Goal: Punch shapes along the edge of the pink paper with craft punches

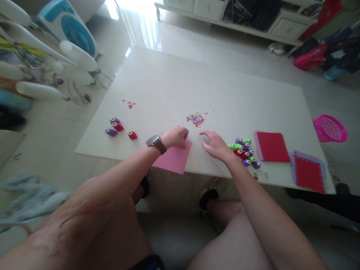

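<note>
A sheet of pink paper (173, 160) lies at the table's near edge, with small punched marks or pieces along its far right corner. My left hand (177, 137), with a watch (153, 140) on the wrist, has curled fingers and its thumb at the paper's far edge. To the right of the paper, my right hand (215, 145) hovers low over the table with thumb and index finger apart. Just beyond both hands is a pile of small paper cutouts (196, 119) in purple, red and yellow. A few stray bits lie around it.
Red and purple craft punches (118, 126) stand at the left, near scattered red cutouts (130, 105). Several more punches (244, 153) cluster at the right, beside a stack of coloured paper (273, 146) and another with punched edges (309, 172). A pink basket (330, 128) is beyond the right edge.
</note>
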